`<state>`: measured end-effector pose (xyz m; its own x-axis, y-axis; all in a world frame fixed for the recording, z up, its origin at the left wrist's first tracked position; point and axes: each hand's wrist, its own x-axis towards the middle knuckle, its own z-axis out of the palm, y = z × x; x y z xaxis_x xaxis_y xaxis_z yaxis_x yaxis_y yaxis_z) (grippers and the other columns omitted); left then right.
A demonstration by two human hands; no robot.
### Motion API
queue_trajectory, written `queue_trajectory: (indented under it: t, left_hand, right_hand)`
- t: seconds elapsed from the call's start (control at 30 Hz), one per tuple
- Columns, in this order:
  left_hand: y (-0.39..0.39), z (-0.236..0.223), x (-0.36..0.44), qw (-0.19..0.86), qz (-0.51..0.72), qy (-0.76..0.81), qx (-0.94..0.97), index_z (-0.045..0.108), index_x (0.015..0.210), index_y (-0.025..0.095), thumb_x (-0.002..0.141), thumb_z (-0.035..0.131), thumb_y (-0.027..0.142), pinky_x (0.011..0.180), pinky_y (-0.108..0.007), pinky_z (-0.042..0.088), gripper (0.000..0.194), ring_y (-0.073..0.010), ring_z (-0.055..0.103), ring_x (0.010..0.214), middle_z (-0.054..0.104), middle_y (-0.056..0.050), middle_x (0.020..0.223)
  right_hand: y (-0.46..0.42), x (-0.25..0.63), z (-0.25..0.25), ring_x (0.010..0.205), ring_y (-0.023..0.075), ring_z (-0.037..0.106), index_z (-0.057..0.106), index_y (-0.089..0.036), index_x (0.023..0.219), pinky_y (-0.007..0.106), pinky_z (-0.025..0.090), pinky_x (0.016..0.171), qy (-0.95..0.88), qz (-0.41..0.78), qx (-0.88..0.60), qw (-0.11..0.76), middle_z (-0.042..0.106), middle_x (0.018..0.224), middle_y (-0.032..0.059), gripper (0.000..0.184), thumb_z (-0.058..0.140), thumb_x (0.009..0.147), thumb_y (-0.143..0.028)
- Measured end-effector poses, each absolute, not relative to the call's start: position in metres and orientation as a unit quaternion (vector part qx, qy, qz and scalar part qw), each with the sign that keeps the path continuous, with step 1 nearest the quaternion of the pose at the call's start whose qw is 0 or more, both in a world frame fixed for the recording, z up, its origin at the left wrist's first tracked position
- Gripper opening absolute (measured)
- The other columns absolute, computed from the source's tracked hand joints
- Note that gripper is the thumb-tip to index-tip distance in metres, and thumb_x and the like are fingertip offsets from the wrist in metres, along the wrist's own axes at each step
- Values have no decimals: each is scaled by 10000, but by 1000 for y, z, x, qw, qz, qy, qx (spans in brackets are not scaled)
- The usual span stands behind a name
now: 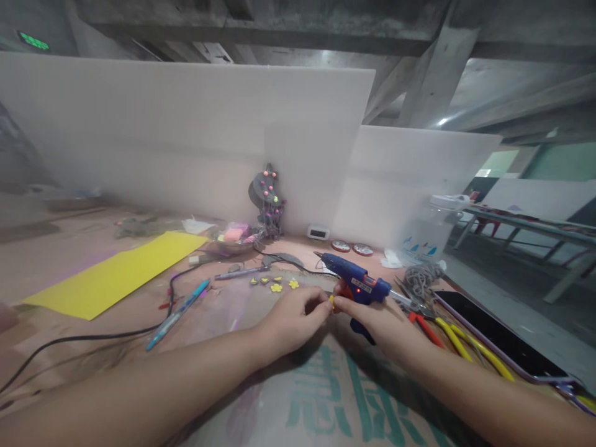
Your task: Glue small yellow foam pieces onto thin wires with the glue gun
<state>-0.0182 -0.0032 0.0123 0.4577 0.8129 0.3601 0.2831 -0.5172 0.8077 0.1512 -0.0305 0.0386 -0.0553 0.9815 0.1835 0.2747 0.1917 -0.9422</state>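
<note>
My left hand (298,316) and my right hand (372,320) meet at the middle of the table, thumbs and fingertips pinched together. Between them is a small yellow piece (332,302), mostly covered by the fingers. A blue hot glue gun (347,270) with a lit red light lies right against my right hand, its nozzle pointing left; whether that hand also bears on it I cannot tell. Just beyond my left hand lie yellow flower cut-outs (276,288) and a few small grey-and-yellow pieces (264,280).
A yellow sheet (125,273), a blue pen (179,313) and a black cable (93,337) lie leftward. Behind stand a grey ornament with pink beads (267,198) and a small white display (318,233). Rightward are yellow-handled pliers (454,338), grey yarn (421,279), a phone (498,335) and a plastic container (426,233).
</note>
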Motion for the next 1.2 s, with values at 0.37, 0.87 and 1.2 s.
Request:
queue_trajectory:
  t: [0.37,0.87,1.2]
  left_hand:
    - [-1,10,-19,358,384,363,769,577,698,168,875,448,286,628,-242,376,249,-142,539,679,602,1,688]
    - [4,13,-21,361,403,423,727,570,707,170,850,486,345,576,-234,374,242,-130,485,596,533,24,620]
    - [0,17,-23,356,404,398,743,504,667,172,859,449,254,650,-233,377,215,-120,480,651,500,28,649]
  right_hand:
    - [-31,163,43,898,232,641,653,-228,907,360,504,840,-676,315,-522,415,701,913,45,319,615,793,-524]
    - [-44,208,32,954,323,660,708,-254,893,474,486,928,-686,176,-596,378,728,923,71,419,509,803,-611]
    - [-57,195,35,795,266,652,651,-258,704,397,522,778,-703,200,-581,359,703,782,55,387,561,729,-634]
